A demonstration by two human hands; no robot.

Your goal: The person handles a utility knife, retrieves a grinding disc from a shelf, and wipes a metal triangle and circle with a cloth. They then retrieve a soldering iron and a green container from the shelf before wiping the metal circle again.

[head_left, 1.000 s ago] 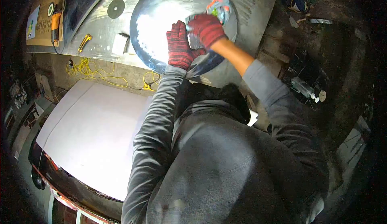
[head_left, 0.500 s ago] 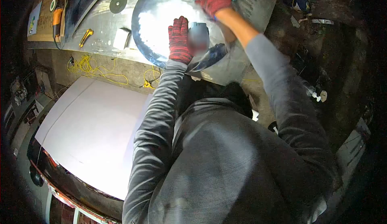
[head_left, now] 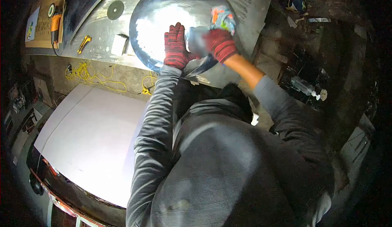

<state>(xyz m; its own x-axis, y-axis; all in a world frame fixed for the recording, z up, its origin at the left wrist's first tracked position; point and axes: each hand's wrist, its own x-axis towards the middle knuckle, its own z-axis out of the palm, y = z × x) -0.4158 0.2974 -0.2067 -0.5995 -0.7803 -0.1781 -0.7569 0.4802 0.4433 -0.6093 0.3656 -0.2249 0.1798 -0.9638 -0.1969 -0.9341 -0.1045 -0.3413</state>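
A large round shiny metal disc (head_left: 163, 8) lies on the metal sheet, with bright glare at its middle. My left hand (head_left: 176, 49), in a red and black knit glove, rests flat on the disc, its fingers stretched out and side by side. To its right my right hand (head_left: 221, 44), in a matching glove, holds a multicoloured cloth (head_left: 223, 18) that sticks out past the fingers over the disc's right part. A blurred grey-blue patch lies between the hands; what it is I cannot make out.
An orange angle grinder (head_left: 55, 27), a yellow cutter knife (head_left: 84, 44), a black round disc (head_left: 115, 10) and a white block (head_left: 119, 45) lie left on the sheet. Below are a yellow cord (head_left: 86, 75) and a large white panel (head_left: 94, 133). A bottle (head_left: 303, 85) is at right.
My right hand has moved down and nearer my left hand, bringing the cloth from the disc's upper right edge. My left hand stays flat on the disc; the view has shifted slightly.
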